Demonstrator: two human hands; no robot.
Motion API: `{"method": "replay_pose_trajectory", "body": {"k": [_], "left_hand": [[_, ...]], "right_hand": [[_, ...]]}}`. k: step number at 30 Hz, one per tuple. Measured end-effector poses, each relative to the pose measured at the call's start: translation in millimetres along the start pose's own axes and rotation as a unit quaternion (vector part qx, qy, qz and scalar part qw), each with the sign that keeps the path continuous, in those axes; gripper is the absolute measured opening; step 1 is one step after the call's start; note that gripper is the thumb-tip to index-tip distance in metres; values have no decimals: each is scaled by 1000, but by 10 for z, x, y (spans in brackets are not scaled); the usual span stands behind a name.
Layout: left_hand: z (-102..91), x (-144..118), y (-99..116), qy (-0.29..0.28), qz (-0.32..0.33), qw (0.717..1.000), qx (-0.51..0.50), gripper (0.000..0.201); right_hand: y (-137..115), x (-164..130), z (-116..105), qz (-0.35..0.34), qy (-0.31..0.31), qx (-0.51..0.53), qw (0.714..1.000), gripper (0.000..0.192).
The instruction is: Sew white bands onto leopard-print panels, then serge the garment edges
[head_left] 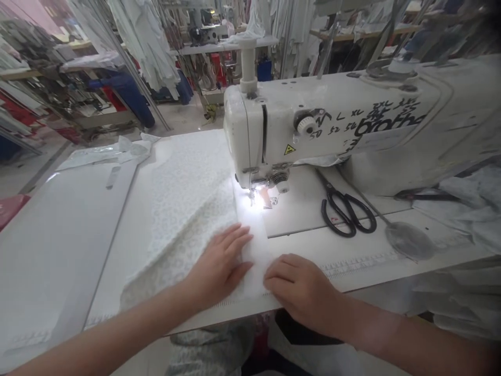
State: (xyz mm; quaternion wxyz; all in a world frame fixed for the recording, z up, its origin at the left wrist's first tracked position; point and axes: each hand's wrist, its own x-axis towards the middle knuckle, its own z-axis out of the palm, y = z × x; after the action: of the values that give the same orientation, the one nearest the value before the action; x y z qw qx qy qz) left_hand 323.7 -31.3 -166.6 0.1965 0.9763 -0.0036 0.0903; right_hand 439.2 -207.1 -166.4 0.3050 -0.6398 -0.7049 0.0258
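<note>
A pale fabric piece with a faint print (183,214) lies on the sewing table, its right edge running under the lit needle area of a white sewing machine (270,125). My left hand (223,258) rests flat on this fabric, fingers stretched toward the needle and thumb apart. Closer to the table's front edge, my right hand (299,287) has its fingers curled together at the fabric's near right edge, pinching it. The fingertips' underside is hidden. Black-handled scissors (348,211) lie right of the needle, apart from both hands.
A ruler strip (360,263) runs along the front edge. A round, flat grey piece on a thin rod (409,240) lies right of the scissors. Crumpled pale cloth (465,203) is at the far right, and cloth scraps (129,149) lie at the back left. Other workstations stand behind.
</note>
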Motion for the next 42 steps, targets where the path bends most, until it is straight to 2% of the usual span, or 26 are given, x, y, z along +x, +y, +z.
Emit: {"method": "replay_pose_trajectory", "body": {"k": [2, 4, 9, 11, 18, 24, 27, 33, 42], "left_hand": [[-34, 49, -110, -6, 15, 1000, 8, 45], [-55, 70, -140, -6, 29, 1000, 7, 40], [-29, 6, 6, 12, 25, 997, -72, 34], [-35, 15, -13, 17, 27, 997, -77, 32], [-157, 223, -317, -59, 56, 997, -18, 34], [-202, 382, -514, -69, 74, 995, 16, 38], [-223, 467, -593, -67, 66, 995, 32, 39], [-246, 591, -708, -51, 54, 996, 47, 41], [-258, 595, -700, -55, 48, 996, 47, 42]], "right_hand": [[66, 72, -17, -2, 4, -4, 1000, 23], [133, 136, -24, -6, 15, -15, 1000, 23], [295, 267, -30, 6, 13, -53, 998, 23], [358, 318, -30, 7, 14, -62, 998, 24], [590, 487, -15, -28, 51, -74, 996, 25], [747, 523, -53, -9, 26, -107, 994, 20], [787, 525, -57, -4, 28, -121, 992, 21], [786, 554, -48, 47, 11, -140, 989, 27], [754, 553, -44, 69, -1, -141, 988, 31]]}}
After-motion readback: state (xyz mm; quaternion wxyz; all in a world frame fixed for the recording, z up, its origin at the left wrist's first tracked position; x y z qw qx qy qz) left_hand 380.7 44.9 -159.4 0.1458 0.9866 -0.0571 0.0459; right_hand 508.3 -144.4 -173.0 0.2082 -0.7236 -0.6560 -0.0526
